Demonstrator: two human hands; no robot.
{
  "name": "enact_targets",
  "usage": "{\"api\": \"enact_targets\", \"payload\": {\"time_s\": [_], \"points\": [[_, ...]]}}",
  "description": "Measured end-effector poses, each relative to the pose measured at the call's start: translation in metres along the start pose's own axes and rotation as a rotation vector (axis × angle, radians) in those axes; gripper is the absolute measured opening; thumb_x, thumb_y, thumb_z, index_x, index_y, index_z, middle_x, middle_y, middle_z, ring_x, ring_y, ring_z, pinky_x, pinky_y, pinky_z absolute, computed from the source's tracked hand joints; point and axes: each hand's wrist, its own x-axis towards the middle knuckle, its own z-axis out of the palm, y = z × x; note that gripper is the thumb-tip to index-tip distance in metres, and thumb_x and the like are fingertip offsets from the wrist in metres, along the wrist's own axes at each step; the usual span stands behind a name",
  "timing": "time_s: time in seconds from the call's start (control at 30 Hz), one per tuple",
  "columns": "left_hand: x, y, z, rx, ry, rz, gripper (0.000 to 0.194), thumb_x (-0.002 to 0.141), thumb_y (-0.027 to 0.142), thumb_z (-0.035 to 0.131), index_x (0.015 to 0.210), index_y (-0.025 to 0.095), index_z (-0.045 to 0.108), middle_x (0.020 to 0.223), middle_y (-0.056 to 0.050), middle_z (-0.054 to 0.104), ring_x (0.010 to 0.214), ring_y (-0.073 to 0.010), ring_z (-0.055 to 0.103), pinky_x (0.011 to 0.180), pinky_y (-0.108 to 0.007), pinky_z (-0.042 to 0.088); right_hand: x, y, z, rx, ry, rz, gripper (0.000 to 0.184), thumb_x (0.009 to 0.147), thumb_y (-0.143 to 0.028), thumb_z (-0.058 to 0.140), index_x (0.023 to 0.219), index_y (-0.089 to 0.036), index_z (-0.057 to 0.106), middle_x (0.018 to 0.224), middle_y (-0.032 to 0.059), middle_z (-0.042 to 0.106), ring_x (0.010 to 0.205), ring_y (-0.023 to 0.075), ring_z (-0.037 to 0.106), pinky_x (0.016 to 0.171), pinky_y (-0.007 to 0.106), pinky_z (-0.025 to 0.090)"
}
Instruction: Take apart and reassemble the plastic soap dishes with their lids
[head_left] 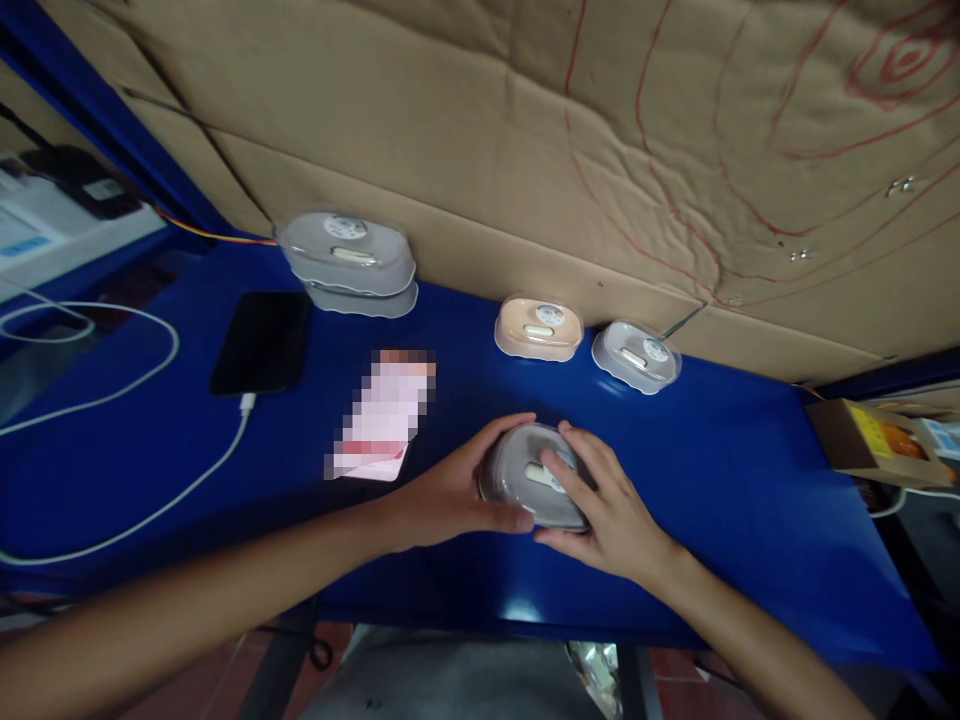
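Note:
A small grey oval box (517,470) with a clear lid, a pale raised handle and a round sticker is held over the blue table between both hands. My left hand (465,490) wraps its left side, thumb along the near edge and fingers at the far edge. From the right, my right hand (607,500) grips the box, one finger lying on top of the lid by the sticker. The underside of the box is hidden. Similar boxes stand beyond it: a peach one (538,345) and another grey one (626,372).
Stacked larger grey boxes (360,285) stand against the cardboard wall (420,120). On the left of the blue table (712,500) lie a dark phone (261,343), a lit phone (375,420) and a white cable (202,480). A cardboard carton (847,440) sits at the right.

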Motion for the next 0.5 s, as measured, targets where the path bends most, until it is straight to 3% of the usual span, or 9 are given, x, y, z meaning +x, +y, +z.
{"api": "enact_targets", "payload": {"time_s": [0.1,0.23,0.33,0.5], "points": [[0.000,0.006,0.003,-0.019,0.113,-0.082,0.072,0.081,0.038,0.090,0.144,0.031,0.057,0.148,-0.010,0.062,0.135,-0.0326,0.059,0.102,-0.042,0.054,0.000,-0.001,0.001,0.031,0.003,0.019,0.094,0.095,-0.051,0.076,0.170,-0.025,0.025,0.169,0.0218,0.034,0.155,0.0420,0.039,0.119,0.064,0.047],[0.003,0.013,0.002,-0.165,0.197,-0.215,0.058,0.086,0.038,0.081,0.139,0.026,0.063,0.129,-0.010,0.072,0.107,-0.0271,0.071,0.077,-0.034,0.061,-0.001,0.004,0.001,0.236,0.076,0.036,0.101,0.088,-0.053,0.083,0.168,-0.026,0.027,0.171,0.0205,0.032,0.158,0.0406,0.038,0.120,0.061,0.049],[0.005,0.016,-0.003,-0.269,0.199,-0.268,0.046,0.093,0.041,0.071,0.133,0.020,0.068,0.116,-0.010,0.077,0.090,-0.0220,0.073,0.069,-0.031,0.063,-0.001,0.009,-0.002,0.313,0.109,-0.038,0.095,0.087,-0.046,0.086,0.165,-0.027,0.034,0.163,0.0184,0.046,0.157,0.0391,0.041,0.122,0.061,0.047],[0.007,0.018,-0.004,-0.331,0.237,-0.356,0.036,0.099,0.034,0.065,0.130,0.017,0.073,0.111,-0.009,0.080,0.085,-0.0190,0.074,0.065,-0.026,0.064,0.001,0.010,-0.008,0.306,0.167,-0.073,0.083,0.090,-0.033,0.084,0.162,-0.027,0.042,0.151,0.0167,0.061,0.145,0.0361,0.057,0.117,0.056,0.055]]}}
